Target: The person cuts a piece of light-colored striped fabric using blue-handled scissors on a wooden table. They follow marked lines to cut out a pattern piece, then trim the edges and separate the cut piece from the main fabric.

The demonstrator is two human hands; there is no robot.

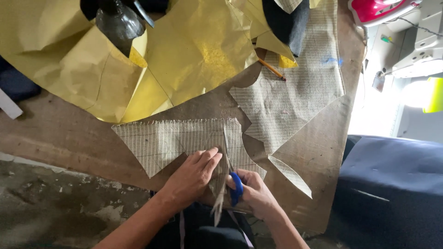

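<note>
My right hand point(256, 193) grips blue-handled scissors point(236, 186), whose blades run up through a striped beige piece of fabric point(161, 140) lying on the brown worktable point(60, 133). My left hand point(191, 177) lies flat on the fabric just left of the blades, holding it down. A frayed strip of the cloth hangs off the table edge between my hands.
A larger striped fabric piece point(295, 92) lies to the right, with a cut sliver point(290, 175) beside it. Crumpled yellow paper point(184, 50) covers the far side, with a dark bottle point(119, 23) and a pencil point(272, 70). A red iron point(374, 10) sits top right.
</note>
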